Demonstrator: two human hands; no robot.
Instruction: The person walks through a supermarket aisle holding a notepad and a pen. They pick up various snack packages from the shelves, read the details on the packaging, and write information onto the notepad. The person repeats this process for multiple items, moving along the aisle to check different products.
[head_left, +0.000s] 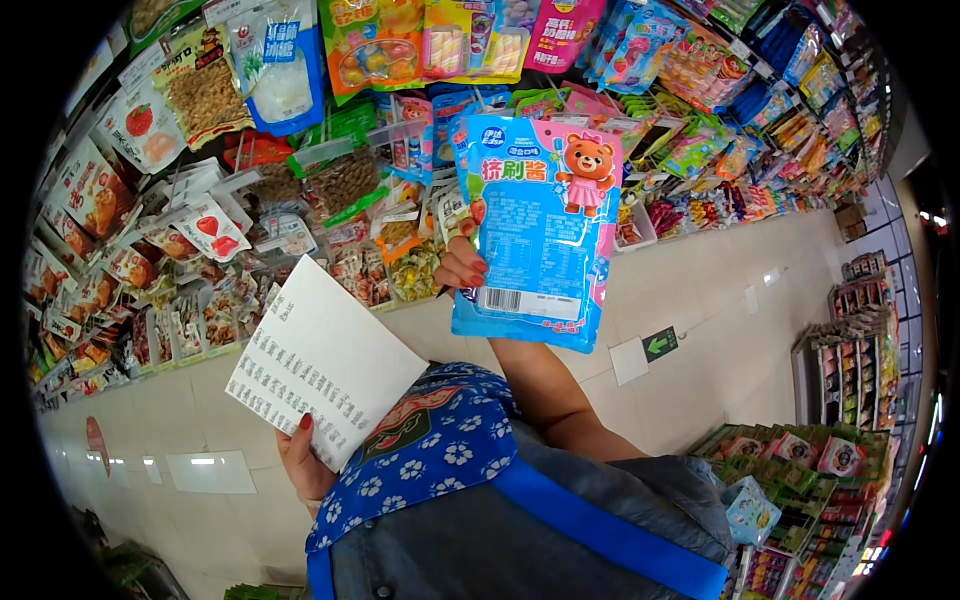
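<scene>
My right hand (461, 264) grips the left edge of a blue and pink plastic snack pouch (536, 232) with a cartoon bear and a barcode, its printed back towards me. A dark thin thing, perhaps a pen, shows at those fingers. Lower left, my left hand (306, 457) holds a white sheet or pad of paper (326, 364) with rows of handwriting, the thumb on its lower edge. The paper lies tilted in front of a blue floral apron (427, 442). Pouch and paper are apart.
Shelves of hanging snack bags run across the top, with a blue and white sugar bag (279, 67) and a green and orange candy bag (375, 45). Below them are bins of wrapped sweets (352, 274). Tiled floor (705, 337) lies beyond; more display racks (847, 367) stand at the right.
</scene>
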